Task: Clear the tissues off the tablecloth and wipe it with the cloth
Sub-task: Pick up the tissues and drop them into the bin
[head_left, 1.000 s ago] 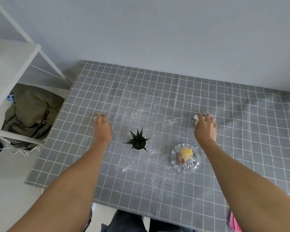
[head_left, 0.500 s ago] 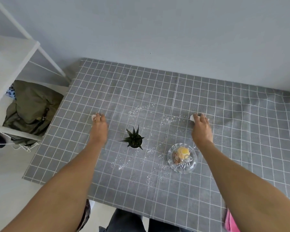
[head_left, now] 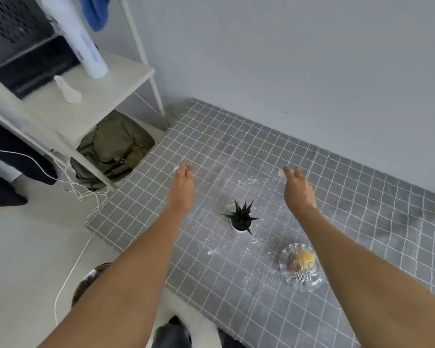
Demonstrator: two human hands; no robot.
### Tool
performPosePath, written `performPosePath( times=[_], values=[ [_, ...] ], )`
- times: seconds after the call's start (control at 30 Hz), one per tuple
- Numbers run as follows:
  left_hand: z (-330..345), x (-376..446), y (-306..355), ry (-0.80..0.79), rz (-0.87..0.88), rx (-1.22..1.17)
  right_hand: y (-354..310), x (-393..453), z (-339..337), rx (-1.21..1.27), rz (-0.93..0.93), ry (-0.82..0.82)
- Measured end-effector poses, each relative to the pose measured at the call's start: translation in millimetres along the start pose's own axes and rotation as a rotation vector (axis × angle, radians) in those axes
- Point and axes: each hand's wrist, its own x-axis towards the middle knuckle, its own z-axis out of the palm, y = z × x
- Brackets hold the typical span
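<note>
The grey checked tablecloth (head_left: 362, 197) covers the table and carries scattered white crumbs (head_left: 246, 182). My left hand (head_left: 182, 187) reaches over its left part, fingers closed on a small white tissue (head_left: 176, 169) that shows at the fingertips. My right hand (head_left: 298, 189) is stretched over the middle, fingertips pinching a second white tissue (head_left: 281, 173). Most of each tissue is hidden under the fingers.
A small potted plant (head_left: 241, 219) stands between my forearms, with a glass dish (head_left: 300, 270) of small items near my right arm. A white shelf unit (head_left: 91, 96) with an olive bag (head_left: 113, 149) below stands left. A blue cloth (head_left: 96, 13) hangs above. A brown basket (head_left: 86, 285) sits on the floor.
The view has swung left, bringing the shelf unit into sight. Both hands have stayed on their tissues and now sit slightly farther forward over the tablecloth.
</note>
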Motion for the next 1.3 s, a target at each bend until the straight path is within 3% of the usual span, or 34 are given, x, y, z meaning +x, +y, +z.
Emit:
performPosePath(
  times=[0.23, 0.3, 0.37, 0.5, 0.57, 0.73, 0.93, 1.13, 1.3],
  values=[
    [-56, -18, -46, 0.066, -0.036, 0.000, -105, -1, -25, -0.014, -0.164, 0.072],
    [-71, -33, -63, 0.043, 0.033, 0.130, -137, -12, -24, -0.021, -0.207, 0.090],
    [-85, -48, -86, 0.040, 0.038, 0.062, -170, -26, -18, -0.025, -0.259, 0.102],
    [-108, -76, -147, 0.014, -0.026, 0.301, -240, -64, 11, -0.029, -0.336, 0.061],
    [-110, -97, -182, 0.005, -0.053, 0.306, -273, -87, 32, -0.045, -0.369, 0.020],
    [-121, -168, -270, -0.004, -0.182, 0.155, -351, -153, 97, -0.063, -0.444, -0.068],
    [-110, -244, -362, -0.107, -0.310, 0.211, -418, -223, 175, -0.079, -0.568, -0.206],
    [-77, -293, -411, -0.073, -0.550, -0.107, -450, -261, 247, -0.109, -0.652, -0.350],
    [-30, -303, -435, -0.029, -0.715, -0.239, -454, -269, 316, -0.119, -0.659, -0.453]
  ],
)
